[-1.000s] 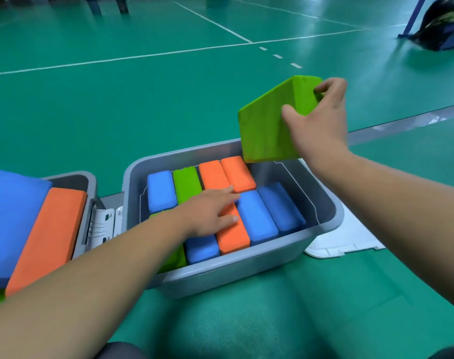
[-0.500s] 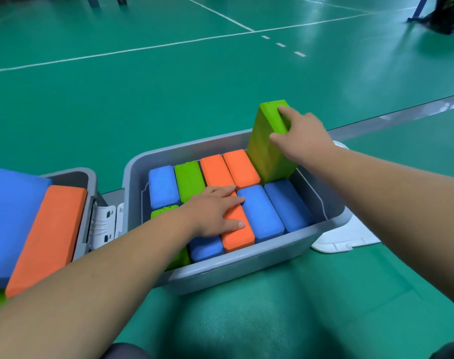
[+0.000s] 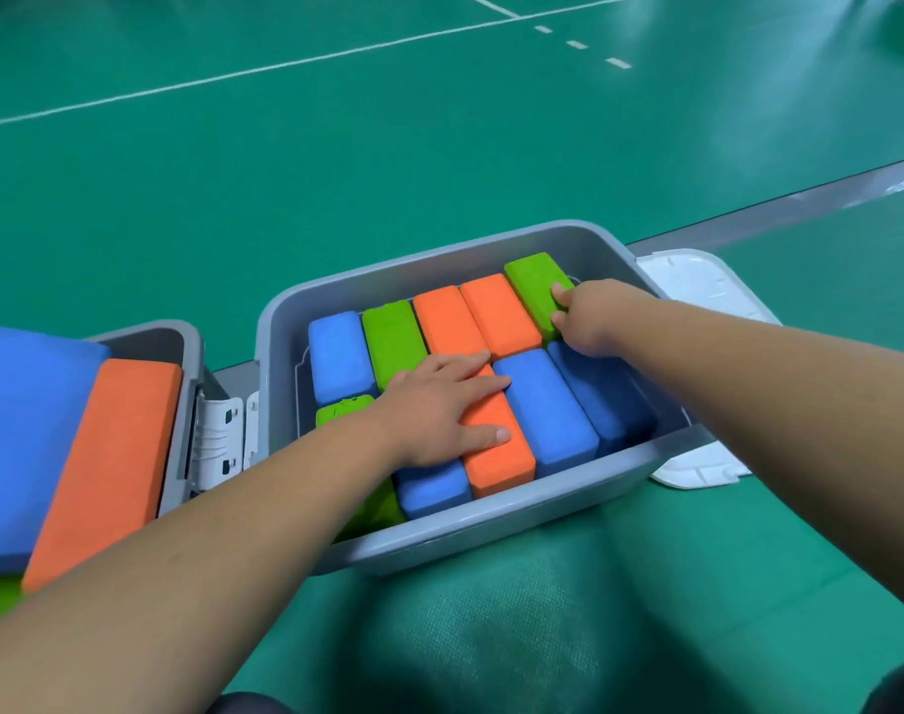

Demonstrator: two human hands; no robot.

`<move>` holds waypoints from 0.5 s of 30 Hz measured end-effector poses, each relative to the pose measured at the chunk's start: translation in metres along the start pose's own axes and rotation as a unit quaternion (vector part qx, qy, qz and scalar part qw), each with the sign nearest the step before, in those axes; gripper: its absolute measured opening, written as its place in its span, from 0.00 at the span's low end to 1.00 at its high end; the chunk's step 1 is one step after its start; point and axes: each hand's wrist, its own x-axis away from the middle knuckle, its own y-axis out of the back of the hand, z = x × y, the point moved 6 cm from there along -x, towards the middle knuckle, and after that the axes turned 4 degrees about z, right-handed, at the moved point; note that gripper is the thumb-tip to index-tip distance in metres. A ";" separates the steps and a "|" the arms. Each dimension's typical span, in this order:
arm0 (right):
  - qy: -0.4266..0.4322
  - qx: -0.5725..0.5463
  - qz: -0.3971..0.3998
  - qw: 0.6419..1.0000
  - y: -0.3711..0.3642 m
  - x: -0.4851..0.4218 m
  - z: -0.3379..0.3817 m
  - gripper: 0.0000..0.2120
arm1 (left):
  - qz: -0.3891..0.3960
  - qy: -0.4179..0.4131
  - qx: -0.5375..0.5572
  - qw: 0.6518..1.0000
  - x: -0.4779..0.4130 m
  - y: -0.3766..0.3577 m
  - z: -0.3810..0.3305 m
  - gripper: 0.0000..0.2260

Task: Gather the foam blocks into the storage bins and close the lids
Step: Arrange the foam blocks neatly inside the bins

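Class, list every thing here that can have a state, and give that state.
Right bin, open, packed full.
Left bin, open, heaped above its rim.
White lid, off, flat on the floor.
Rightmost green block, in the bin, gripped by the right hand.
Left hand, flat on an orange block.

Both bare forearms reach forward into the bin [image 3: 465,538]. The left hand [image 3: 439,409] lies flat, fingers spread, at its middle; the right hand [image 3: 594,316] curls round a green block [image 3: 532,283] at its far right corner.
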 end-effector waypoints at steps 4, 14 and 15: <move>-0.016 0.049 0.038 0.998 -0.009 -0.007 0.007 0.31 | -0.006 -0.005 -0.001 1.000 0.000 0.001 0.001 0.33; 0.053 0.072 -0.182 0.979 -0.003 0.010 0.013 0.18 | -0.006 -0.024 0.016 1.000 0.007 0.003 0.016 0.34; 0.073 0.059 -0.204 0.975 -0.002 0.013 0.018 0.17 | -0.008 -0.012 0.013 1.000 0.009 0.005 0.020 0.34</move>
